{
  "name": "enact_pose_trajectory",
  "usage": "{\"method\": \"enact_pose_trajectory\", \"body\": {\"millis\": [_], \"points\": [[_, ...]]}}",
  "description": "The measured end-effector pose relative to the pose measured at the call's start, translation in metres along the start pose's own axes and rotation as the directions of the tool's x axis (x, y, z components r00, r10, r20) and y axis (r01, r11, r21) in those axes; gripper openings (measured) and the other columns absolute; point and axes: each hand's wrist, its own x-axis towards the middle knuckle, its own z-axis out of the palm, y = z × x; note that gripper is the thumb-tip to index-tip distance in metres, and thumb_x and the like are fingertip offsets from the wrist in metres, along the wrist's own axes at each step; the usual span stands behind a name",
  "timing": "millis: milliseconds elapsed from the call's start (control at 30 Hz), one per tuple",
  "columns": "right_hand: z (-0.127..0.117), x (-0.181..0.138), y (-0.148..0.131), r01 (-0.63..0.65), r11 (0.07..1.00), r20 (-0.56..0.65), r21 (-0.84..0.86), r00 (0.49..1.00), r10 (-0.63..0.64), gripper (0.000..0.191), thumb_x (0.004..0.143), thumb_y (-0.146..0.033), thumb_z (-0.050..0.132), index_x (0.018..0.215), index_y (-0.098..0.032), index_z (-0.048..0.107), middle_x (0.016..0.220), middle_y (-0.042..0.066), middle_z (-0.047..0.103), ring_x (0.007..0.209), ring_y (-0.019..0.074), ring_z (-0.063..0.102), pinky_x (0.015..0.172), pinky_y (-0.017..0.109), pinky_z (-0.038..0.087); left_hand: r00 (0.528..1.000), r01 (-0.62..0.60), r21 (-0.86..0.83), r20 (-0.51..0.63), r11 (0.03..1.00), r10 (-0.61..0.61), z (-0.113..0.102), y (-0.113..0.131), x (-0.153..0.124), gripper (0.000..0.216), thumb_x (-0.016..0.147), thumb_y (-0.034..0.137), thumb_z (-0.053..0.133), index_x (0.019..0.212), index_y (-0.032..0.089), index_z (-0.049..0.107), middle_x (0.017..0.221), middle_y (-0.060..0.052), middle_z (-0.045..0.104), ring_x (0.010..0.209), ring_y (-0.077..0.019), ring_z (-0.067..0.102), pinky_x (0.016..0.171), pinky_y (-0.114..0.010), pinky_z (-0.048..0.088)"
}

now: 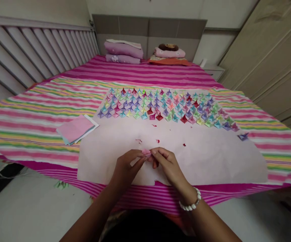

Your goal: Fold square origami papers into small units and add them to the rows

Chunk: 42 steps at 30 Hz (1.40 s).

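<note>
Between my hands is a small folded piece of pink paper (146,152). My left hand (130,164) pinches its left side between thumb and fingers. On the other side, my right hand (165,162) grips it with thumb and forefinger, the other fingers curled under. Both hands are just above the near part of a large pale sheet (215,154). Rows of small folded paper cranes (157,106) in many colours cover the sheet's far part. A single purple crane (243,136) lies apart at the right edge. Small red scraps (157,141) lie just beyond my fingers.
A stack of pink, white and blue paper squares (76,129) lies left of the sheet on the striped bedspread (29,121). Folded bedding (124,52) and a pink pile (170,53) stand by the headboard (147,30). Green paper bits (61,185) are on the floor.
</note>
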Motion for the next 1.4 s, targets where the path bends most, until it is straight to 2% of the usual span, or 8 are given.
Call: {"method": "enact_pose_trajectory", "body": {"millis": [167, 333, 533, 733, 867, 967, 1200, 1400], "points": [[-0.001, -0.004, 0.001, -0.042, 0.999, 0.066, 0.015, 0.997, 0.041, 0.027, 0.073, -0.045, 0.072, 0.078, -0.018, 0.068, 0.057, -0.003, 0.054, 0.051, 0.0106, 0.047, 0.052, 0.025, 0.04, 0.982, 0.187, -0.212, 0.017, 0.959, -0.188, -0.004, 0.008, 0.002, 0.013, 0.082, 0.03, 0.064, 0.084, 0.02, 0.071, 0.084, -0.003, 0.073, 0.085, -0.0192, 0.067, 0.08, -0.029, 0.051], [0.004, -0.006, -0.002, -0.032, 0.999, 0.084, 0.027, 0.996, 0.029, 0.032, 0.07, -0.048, 0.073, 0.063, -0.019, 0.061, 0.051, -0.005, 0.049, 0.047, 0.0087, 0.039, 0.046, 0.023, 0.036, 0.975, 0.223, -0.293, 0.051, 0.93, -0.217, -0.003, 0.006, 0.002, 0.014, 0.078, 0.031, 0.068, 0.083, 0.018, 0.071, 0.085, -0.004, 0.073, 0.083, -0.0184, 0.066, 0.08, -0.031, 0.051], [0.008, -0.009, -0.002, -0.009, 0.999, 0.064, -0.049, 0.998, 0.012, 0.037, 0.071, -0.051, 0.072, 0.061, -0.019, 0.055, 0.048, -0.006, 0.043, 0.045, 0.0087, 0.037, 0.044, 0.022, 0.032, 0.948, 0.315, -0.464, 0.115, 0.828, -0.297, 0.0, 0.01, 0.007, 0.019, 0.072, 0.029, 0.074, 0.083, 0.015, 0.067, 0.073, -0.002, 0.071, 0.072, -0.016, 0.065, 0.071, -0.028, 0.052], [0.011, -0.014, 0.003, 0.052, 0.996, 0.082, -0.078, 0.996, -0.045, 0.035, 0.078, -0.049, 0.066, 0.064, -0.02, 0.052, 0.052, -0.006, 0.04, 0.048, 0.0091, 0.034, 0.046, 0.024, 0.027, 0.894, 0.431, -0.555, 0.155, 0.711, -0.421, 0.001, 0.014, 0.012, 0.07, 0.062, 0.027, 0.081, 0.126, 0.016, 0.054, 0.065, 0.005, 0.068, 0.063, -0.0134, 0.064, 0.068, -0.028, 0.051], [0.012, -0.016, 0.003, 0.067, 0.995, 0.087, -0.077, 0.994, -0.061, 0.033, 0.079, -0.047, 0.065, 0.065, -0.02, 0.052, 0.054, -0.006, 0.04, 0.05, 0.0101, 0.034, 0.048, 0.024, 0.027, 0.875, 0.481, -0.517, 0.241, 0.708, -0.419, -0.002, 0.014, 0.013, 0.03, 0.065, 0.035, 0.078, 0.087, 0.016, 0.071, 0.07, 0.0, 0.069, 0.07, -0.0155, 0.063, 0.071, -0.029, 0.049], [0.015, -0.017, 0.004, 0.053, 0.998, 0.098, -0.047, 0.994, -0.048, 0.033, 0.079, -0.047, 0.064, 0.065, -0.021, 0.051, 0.054, -0.006, 0.038, 0.049, 0.0098, 0.032, 0.047, 0.024, 0.025, 0.887, 0.459, -0.492, 0.212, 0.74, -0.41, -0.001, 0.012, 0.013, 0.024, 0.068, 0.037, 0.075, 0.062, 0.017, 0.065, 0.063, 0.002, 0.063, 0.065, -0.013, 0.057, 0.065, -0.026, 0.045], [0.016, -0.018, 0.01, -0.026, 1.0, 0.073, -0.013, 0.997, 0.027, 0.034, 0.077, -0.047, 0.065, 0.064, -0.02, 0.049, 0.051, -0.007, 0.04, 0.046, 0.0087, 0.031, 0.045, 0.023, 0.023, 0.882, 0.47, -0.47, 0.223, 0.748, -0.415, 0.003, 0.005, 0.012, 0.039, 0.079, 0.044, 0.063, 0.053, 0.017, 0.051, 0.052, 0.005, 0.043, 0.054, -0.0103, 0.04, 0.056, -0.025, 0.034], [0.019, -0.018, 0.012, -0.044, 0.999, 0.046, 0.001, 0.998, 0.044, 0.033, 0.076, -0.045, 0.065, 0.062, -0.02, 0.049, 0.048, -0.007, 0.04, 0.045, 0.0082, 0.03, 0.044, 0.022, 0.022, 0.923, 0.381, -0.295, 0.069, 0.876, -0.378, 0.004, 0.006, 0.012, 0.045, 0.081, 0.044, 0.059, 0.049, 0.019, 0.039, 0.05, 0.006, 0.03, 0.052, -0.0098, 0.031, 0.052, -0.025, 0.027]]}}
